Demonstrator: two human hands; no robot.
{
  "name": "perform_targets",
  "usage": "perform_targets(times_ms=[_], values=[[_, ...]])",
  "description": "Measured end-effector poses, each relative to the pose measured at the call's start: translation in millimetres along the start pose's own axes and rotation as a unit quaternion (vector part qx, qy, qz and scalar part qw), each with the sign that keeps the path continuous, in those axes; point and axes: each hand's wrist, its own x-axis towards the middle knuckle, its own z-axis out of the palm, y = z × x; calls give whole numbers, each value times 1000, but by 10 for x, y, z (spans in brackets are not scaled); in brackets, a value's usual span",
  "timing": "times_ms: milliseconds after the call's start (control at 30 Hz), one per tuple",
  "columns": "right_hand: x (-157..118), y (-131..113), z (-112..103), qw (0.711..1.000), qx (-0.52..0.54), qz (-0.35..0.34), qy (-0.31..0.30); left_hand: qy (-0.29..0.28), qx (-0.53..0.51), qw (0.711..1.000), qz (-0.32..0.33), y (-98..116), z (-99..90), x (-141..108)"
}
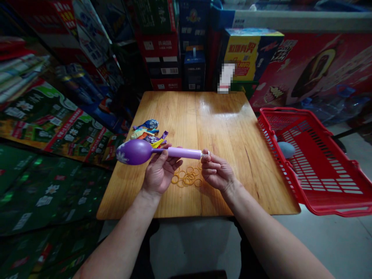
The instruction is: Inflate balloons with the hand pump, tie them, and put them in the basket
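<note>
The person's left hand [159, 170] is pinching the neck of an inflated purple balloon [135, 152] where it is meeting the front end of a lilac hand pump [184, 153], with some fingers reaching under and behind the pump. The right hand [217, 170] is gripping the white handle [206, 154] at the pump's other end, its fingers curling around it. The two hands are being held apart, with the pump lying level between them above a wooden table [226, 139], and the balloon is pointing to the left, showing a white flower print near its tip. Below the pump, a loose cluster of tan rubber bands [188, 177] is lying on the wood between the hands. Beyond the inflated balloon, a small heap of flat balloons [149, 133] in blue, yellow, orange and purple is resting near the table's left edge. On the right, a red basket [328, 162] is standing beside the table and holding a blue-grey balloon [286, 150]. Green cartons [46, 197] are lining the left side, and a yellow and blue box [241, 54] is standing beyond the far edge.
</note>
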Motion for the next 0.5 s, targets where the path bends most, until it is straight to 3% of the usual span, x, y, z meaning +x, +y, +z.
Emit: perform_targets(times_ms=[167, 367, 500], values=[[-4, -48, 14, 999, -36, 0, -13, 10, 12, 1000, -1, 10, 9, 12], [-177, -319, 119, 995, -95, -22, -12, 13, -3, 999, 47, 249, -77, 81], [-145, -201, 78, 998, -60, -26, -1, -6, 6, 999, 42, 224, -50, 15]])
